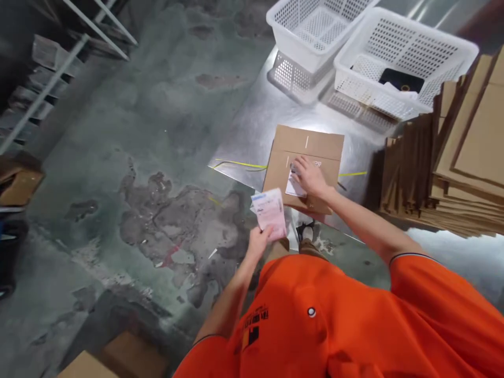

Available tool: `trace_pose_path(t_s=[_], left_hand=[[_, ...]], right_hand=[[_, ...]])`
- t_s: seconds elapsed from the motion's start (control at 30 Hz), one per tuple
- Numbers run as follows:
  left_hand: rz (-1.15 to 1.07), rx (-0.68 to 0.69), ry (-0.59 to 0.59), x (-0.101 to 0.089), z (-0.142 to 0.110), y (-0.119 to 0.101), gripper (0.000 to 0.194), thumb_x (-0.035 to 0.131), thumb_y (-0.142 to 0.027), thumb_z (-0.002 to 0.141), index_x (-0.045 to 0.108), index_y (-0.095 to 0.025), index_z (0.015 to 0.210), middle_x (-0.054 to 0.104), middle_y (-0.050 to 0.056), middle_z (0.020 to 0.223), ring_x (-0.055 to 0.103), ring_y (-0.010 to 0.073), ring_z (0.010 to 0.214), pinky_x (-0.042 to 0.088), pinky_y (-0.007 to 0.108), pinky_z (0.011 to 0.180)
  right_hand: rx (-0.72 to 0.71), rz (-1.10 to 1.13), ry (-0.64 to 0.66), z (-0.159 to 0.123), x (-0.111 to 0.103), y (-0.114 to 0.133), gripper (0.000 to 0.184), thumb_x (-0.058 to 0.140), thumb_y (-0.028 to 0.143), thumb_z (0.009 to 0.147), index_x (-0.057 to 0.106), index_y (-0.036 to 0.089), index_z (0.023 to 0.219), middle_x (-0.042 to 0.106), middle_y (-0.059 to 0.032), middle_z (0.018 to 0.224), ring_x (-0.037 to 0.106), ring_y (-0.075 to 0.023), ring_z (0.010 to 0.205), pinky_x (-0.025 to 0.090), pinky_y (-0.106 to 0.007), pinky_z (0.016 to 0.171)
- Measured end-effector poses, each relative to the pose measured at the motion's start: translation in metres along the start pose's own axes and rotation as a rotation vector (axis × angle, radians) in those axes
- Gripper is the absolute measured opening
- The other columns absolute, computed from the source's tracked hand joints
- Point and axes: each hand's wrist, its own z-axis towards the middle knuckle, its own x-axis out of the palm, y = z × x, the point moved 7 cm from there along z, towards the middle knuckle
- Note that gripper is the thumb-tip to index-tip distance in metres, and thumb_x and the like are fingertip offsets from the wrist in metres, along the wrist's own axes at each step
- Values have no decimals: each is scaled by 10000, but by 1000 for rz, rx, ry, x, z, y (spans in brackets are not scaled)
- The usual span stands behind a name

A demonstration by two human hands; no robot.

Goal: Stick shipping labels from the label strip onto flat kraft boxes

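In the head view my left hand (260,241) grips a small stack of printed labels (271,210), white at the top and pinkish below, held just off the table's near edge. My right hand (309,176) rests on a flat cardboard box (307,139), fingers apart and slightly bent over a white label (294,187) on its upper face. The hand covers part of that label. The box lies on a shiny metal table (244,142), over a yellow strap (240,164) that shows on both sides of it.
Two white perforated baskets (394,31) stand at the table's far side; one holds a dark flat item (401,80) and something white. Stacked flattened cartons (468,152) rise on the right. A rack (47,94) stands far left, and a cardboard box (90,365) lies at the lower left.
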Motion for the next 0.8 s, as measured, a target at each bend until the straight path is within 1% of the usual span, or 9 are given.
trace_pose_path(t_s=[0.1,0.17,0.23,0.33,0.4,0.47,0.6,0.67,0.8], left_hand=[[76,160,-108,-17,31,-35,373,604,-400,775,700,-101,976,713,111,968,636,225,929,497,317,845],[132,254,-78,-13,47,-53,337,603,-380,784,703,-113,965,709,115,986,638,222,927,491,320,864],[170,319,-1,-4,50,-63,314,585,-349,803,698,-134,1002,695,119,1049,632,223,978,476,328,905],[272,413,32,8,33,-70,287,541,-308,833,700,-158,1020,614,132,1246,574,244,1142,425,334,979],[356,419,-1,13,15,-70,251,552,-294,824,719,-171,966,525,124,1368,551,264,1182,416,325,973],[389,380,-24,19,-4,-70,232,577,-304,809,727,-172,926,566,130,1320,599,269,1095,443,315,905],[323,377,-8,40,-30,-78,317,580,-407,806,714,-147,928,710,116,950,638,243,874,460,293,773],[315,394,-37,50,-33,-82,308,575,-403,803,703,-165,950,703,104,962,627,236,898,452,282,777],[259,220,-61,62,-21,-68,197,622,-308,743,692,-147,834,687,88,823,624,221,816,447,262,694]], right_hand=[[-226,59,50,-40,20,49,610,413,431,949,369,55,1427,260,-161,1496,156,-309,1406,97,-526,1155],[-319,124,94,-71,24,60,589,399,449,956,372,111,1437,253,-118,1508,138,-280,1419,78,-504,1170],[-90,155,33,-90,14,27,534,372,416,965,412,129,1413,290,-117,1490,179,-279,1405,124,-494,1163],[550,187,-80,-118,-11,-56,496,375,357,948,470,86,1352,425,-194,1357,369,-322,1273,305,-491,1064],[730,255,-51,-128,-21,-81,449,415,339,924,535,97,1283,517,-189,1214,470,-312,1143,386,-456,983],[700,374,-74,-127,-33,-81,393,444,318,905,576,128,1222,543,-156,1147,525,-263,1037,427,-396,934],[528,560,-267,-118,-66,-67,391,447,313,916,505,147,1265,495,-125,1241,546,-185,1001,459,-290,879],[610,450,-197,-119,-70,-76,433,478,321,914,465,118,1297,468,-148,1284,489,-221,1125,416,-312,953],[813,306,58,-135,-55,-105,436,510,330,901,486,84,1260,524,-183,1195,486,-286,1122,391,-374,959]])
